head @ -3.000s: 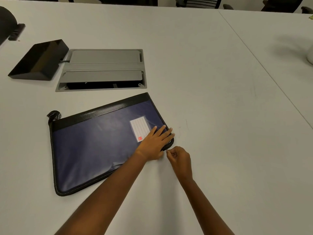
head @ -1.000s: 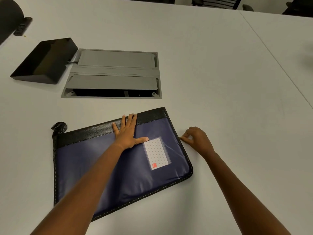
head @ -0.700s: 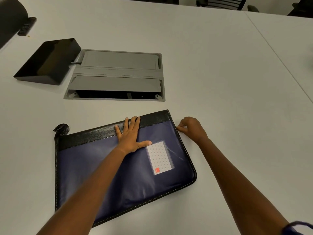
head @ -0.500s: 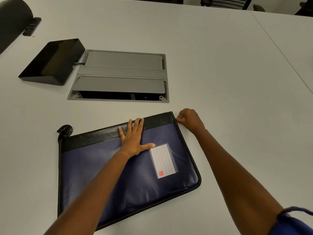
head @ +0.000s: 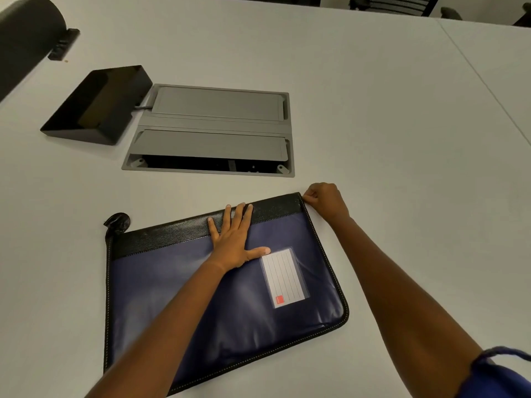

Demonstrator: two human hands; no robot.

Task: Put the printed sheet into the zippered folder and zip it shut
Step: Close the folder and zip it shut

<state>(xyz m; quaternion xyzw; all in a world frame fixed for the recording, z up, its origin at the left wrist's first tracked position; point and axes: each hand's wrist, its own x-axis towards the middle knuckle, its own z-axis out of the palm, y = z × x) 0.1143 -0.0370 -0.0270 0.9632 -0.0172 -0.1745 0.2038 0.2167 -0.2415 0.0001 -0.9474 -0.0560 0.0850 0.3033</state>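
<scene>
The right hand (head: 326, 201) has gone from the near right corner of the zippered folder (head: 161, 297) up its right edge to the far right corner. The left hand (head: 232, 239) has shifted from that near corner to the black band (head: 166, 237) along the folder's far edge.

At the upper left of the frame a dark cylinder (head: 26, 33) is cut off by the edge. Below and right of it a black wedge-shaped box (head: 97, 104) sits on the white table (head: 402, 139). A thin lead runs from the box to a grey cable hatch (head: 212, 130) set flush in the table, with its nearer flap raised over a dark slot.

The folder lies flat in the lower middle of the frame, navy side up and turned slightly clockwise. A black loop (head: 117, 222) sticks out at its far left corner. The left hand presses palm down on it, fingers straight and slightly apart over the band, thumb spread toward the lined label card (head: 283, 278) in its clear pocket.

At the far right corner the right hand's fingers are curled together, thumb and forefinger pinching the folder's edge. The zip pull is too small to make out. A blue sleeve (head: 500, 377) shows at the lower right, and a chair (head: 396, 2) at the upper right.
</scene>
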